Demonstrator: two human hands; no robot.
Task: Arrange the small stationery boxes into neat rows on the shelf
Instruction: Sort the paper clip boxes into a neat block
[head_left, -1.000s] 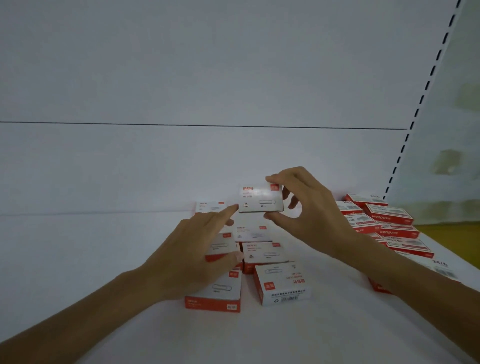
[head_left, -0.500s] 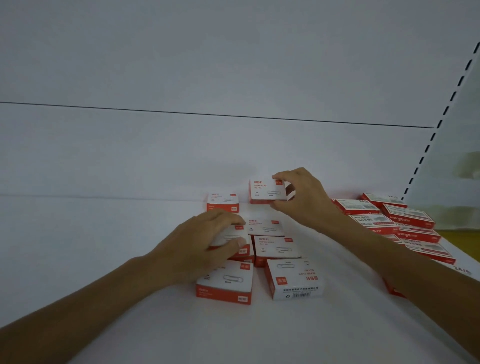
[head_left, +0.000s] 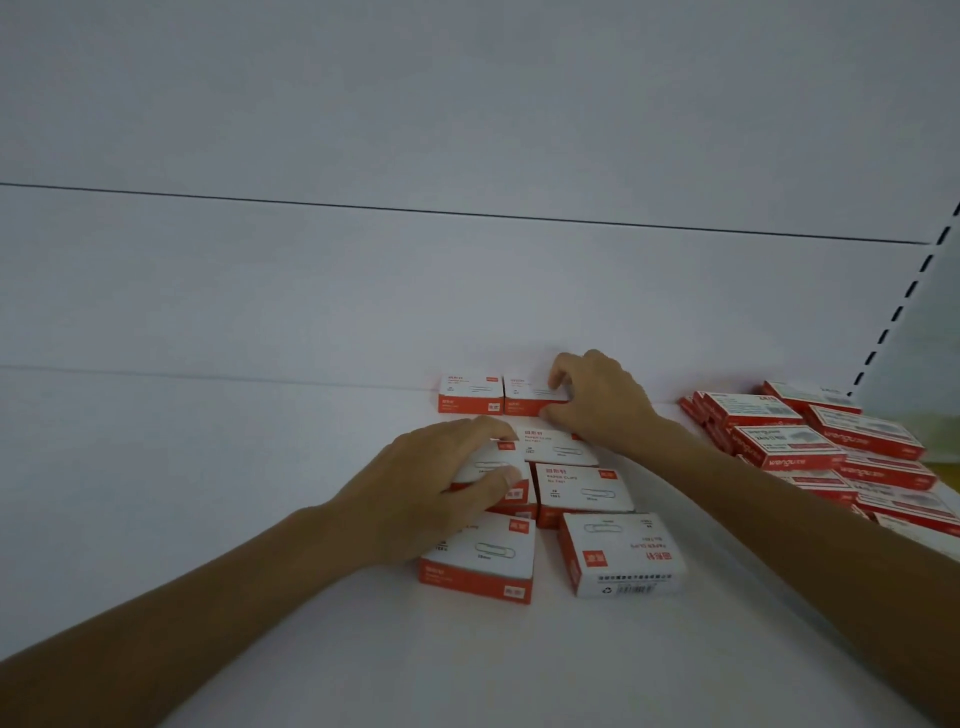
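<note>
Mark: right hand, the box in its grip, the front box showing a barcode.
Right hand (head_left: 605, 402), head view, back of the hand.
Small red-and-white cardboard box it grips (head_left: 524, 389), head view, white top face.
Red-and-white cardboard box with barcode (head_left: 621, 551), head view, white top face.

Eight small paper-clip boxes (head_left: 582, 488) can be counted at centre, two in a back row, one partly hidden. At right, a pile of longer boxes (head_left: 789, 447) numbers at least eight, the rest cut off. Two hands appear: left hand (head_left: 441, 488), right hand (head_left: 602, 400).
</note>
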